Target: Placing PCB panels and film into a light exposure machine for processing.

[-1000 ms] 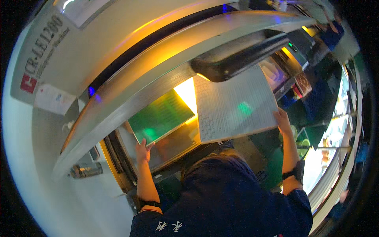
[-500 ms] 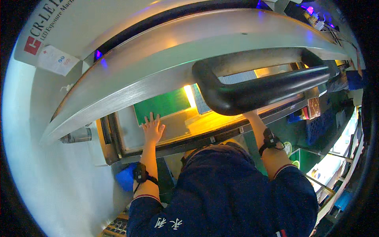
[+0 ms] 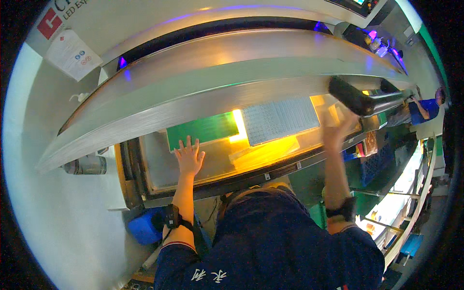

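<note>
My left hand [image 3: 189,157] lies flat with fingers spread, its fingertips at the near edge of a green panel [image 3: 205,128] in the machine's bed. To the right of that panel lies a light blue-grey sheet with fine patterning [image 3: 281,121], with a bright yellow strip of light between them. My right hand [image 3: 337,130] is over the right part of the bed, near the black handle [image 3: 389,103] on the raised metal lid [image 3: 217,79]. Motion smears its fingers, so their shape is unclear. I cannot tell whether it touches anything.
The lid overhangs the far side of the bed, whose dark front rail [image 3: 241,181] runs close to my body. On the left, a cylindrical container [image 3: 86,165] stands beside the machine. A blue crate [image 3: 374,164] is at the right. Another person in blue [image 3: 424,111] is at the far right.
My right hand has come out from behind the handle, moving up and right. The handle now appears farther right, uncovering more of the patterned sheet. My left hand stays at the green panel.
</note>
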`<control>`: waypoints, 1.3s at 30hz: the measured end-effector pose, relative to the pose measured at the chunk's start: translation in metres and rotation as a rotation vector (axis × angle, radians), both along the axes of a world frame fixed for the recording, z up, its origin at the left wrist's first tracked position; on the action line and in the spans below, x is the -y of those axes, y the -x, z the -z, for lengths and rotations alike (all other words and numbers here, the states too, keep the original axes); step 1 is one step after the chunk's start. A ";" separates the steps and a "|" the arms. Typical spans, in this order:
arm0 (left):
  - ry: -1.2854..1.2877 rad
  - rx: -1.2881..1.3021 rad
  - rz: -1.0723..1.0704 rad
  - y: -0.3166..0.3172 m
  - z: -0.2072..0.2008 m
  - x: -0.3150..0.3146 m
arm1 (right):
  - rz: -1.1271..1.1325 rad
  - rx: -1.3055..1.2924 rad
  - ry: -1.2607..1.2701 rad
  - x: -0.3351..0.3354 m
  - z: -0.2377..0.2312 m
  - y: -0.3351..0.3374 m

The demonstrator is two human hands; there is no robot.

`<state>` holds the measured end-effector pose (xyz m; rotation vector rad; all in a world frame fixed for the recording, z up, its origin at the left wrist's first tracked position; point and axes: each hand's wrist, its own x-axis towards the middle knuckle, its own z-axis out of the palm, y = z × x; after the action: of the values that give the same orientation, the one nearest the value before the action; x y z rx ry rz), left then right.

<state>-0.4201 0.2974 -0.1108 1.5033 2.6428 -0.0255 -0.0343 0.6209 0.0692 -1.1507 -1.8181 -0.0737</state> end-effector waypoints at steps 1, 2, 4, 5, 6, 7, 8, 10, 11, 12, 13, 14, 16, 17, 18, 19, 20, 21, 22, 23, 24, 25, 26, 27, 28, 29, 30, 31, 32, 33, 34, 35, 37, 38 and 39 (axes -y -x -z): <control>-0.022 0.009 -0.005 0.001 0.002 0.004 | -0.209 -0.238 -0.269 0.014 -0.070 0.016; -0.046 0.016 -0.010 0.004 0.003 0.009 | -0.112 -0.028 -0.700 0.034 -0.149 0.035; -0.062 0.011 0.001 0.003 0.004 0.006 | -0.174 0.103 -0.458 0.045 -0.216 0.036; -0.071 0.003 -0.003 0.000 0.006 0.005 | -0.165 0.106 -0.466 0.043 -0.225 0.030; -0.079 0.001 0.003 -0.002 0.007 0.002 | -0.188 0.096 -0.265 0.040 -0.233 0.022; -0.125 0.015 -0.025 -0.005 0.008 0.002 | -0.212 0.085 -0.063 0.043 -0.238 0.015; -0.173 0.027 -0.056 -0.008 0.007 0.002 | -0.210 0.081 -0.071 0.051 -0.238 0.011; -0.222 0.014 0.001 -0.045 -0.002 0.006 | -0.140 0.187 -0.051 0.074 -0.225 -0.003; -0.265 0.001 0.052 -0.064 -0.016 -0.001 | -0.162 0.339 -0.021 0.085 -0.212 -0.015; -0.052 0.303 0.223 -0.081 -0.046 -0.006 | -0.183 0.492 0.015 0.100 -0.196 -0.029; 0.177 0.595 0.375 -0.096 -0.073 -0.003 | -0.267 0.547 0.103 0.122 -0.179 -0.025; 0.093 0.801 0.567 -0.117 -0.081 0.006 | -0.321 0.577 0.270 0.131 -0.144 -0.044; -0.190 1.549 0.745 -0.165 -0.073 0.020 | -0.342 0.957 0.576 0.158 -0.093 -0.041; -0.204 1.545 0.750 -0.181 -0.080 0.013 | -0.293 1.113 0.694 0.168 -0.054 -0.043; -0.045 1.678 0.802 -0.196 -0.091 0.005 | -0.312 1.234 0.747 0.168 0.002 -0.059; 0.127 1.808 0.844 -0.207 -0.101 0.000 | -0.317 1.250 0.786 0.172 0.039 -0.064; -0.053 1.583 0.883 -0.203 -0.124 -0.022 | -0.300 1.293 0.858 0.169 0.088 -0.076; -0.223 1.346 0.901 -0.194 -0.143 -0.044 | -0.289 1.333 0.928 0.166 0.127 -0.085; -0.402 1.076 0.684 -0.183 -0.108 -0.056 | -0.325 1.339 0.899 0.167 0.144 -0.083; -0.556 0.795 0.475 -0.165 -0.062 -0.075 | -0.366 1.335 0.886 0.167 0.156 -0.081; -0.209 0.745 0.254 -0.134 -0.050 -0.098 | -0.392 1.322 0.888 0.161 0.165 -0.080; -0.250 0.382 0.143 -0.127 -0.051 -0.099 | -0.404 1.310 0.893 0.159 0.166 -0.080; -0.163 0.364 0.042 -0.109 -0.042 -0.092 | -0.469 1.272 0.866 0.165 0.155 -0.073; -0.078 0.353 -0.054 -0.095 -0.031 -0.089 | -0.523 1.235 0.843 0.168 0.147 -0.070; -0.068 0.351 -0.046 -0.096 -0.014 -0.088 | -0.522 1.227 0.856 0.168 0.153 -0.077; -0.068 0.219 -0.012 -0.104 0.008 -0.083 | -0.520 1.262 0.874 0.167 0.162 -0.085; -0.066 0.089 0.021 -0.113 0.023 -0.084 | -0.521 1.299 0.896 0.165 0.171 -0.093; 0.002 0.081 -0.022 -0.122 0.022 -0.088 | -0.526 1.297 0.924 0.165 0.173 -0.097; 0.026 0.082 -0.027 -0.119 0.024 -0.088 | -0.579 1.201 0.839 0.169 0.159 -0.095; -0.065 0.023 -0.025 -0.115 0.029 -0.082 | -0.629 1.105 0.756 0.173 0.145 -0.092; -0.151 -0.032 -0.020 -0.114 0.034 -0.075 | -0.647 1.109 0.783 0.177 0.132 -0.092; -0.114 -0.021 -0.030 -0.108 0.032 -0.072 | -0.776 0.759 0.748 0.181 0.119 -0.091; -0.067 -0.143 -0.010 -0.110 0.015 -0.083 | -0.844 0.417 0.795 0.194 0.117 -0.114; -0.049 -0.116 0.004 -0.114 0.006 -0.087 | -1.029 0.560 0.986 0.194 0.124 -0.127; -0.050 -0.095 0.014 -0.115 0.002 -0.096 | -1.218 0.698 1.158 0.185 0.137 -0.135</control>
<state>-0.3051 0.3938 -0.1124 1.5740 2.7260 -0.0325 0.1006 0.4361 -0.0673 -0.4378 -3.0175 1.6173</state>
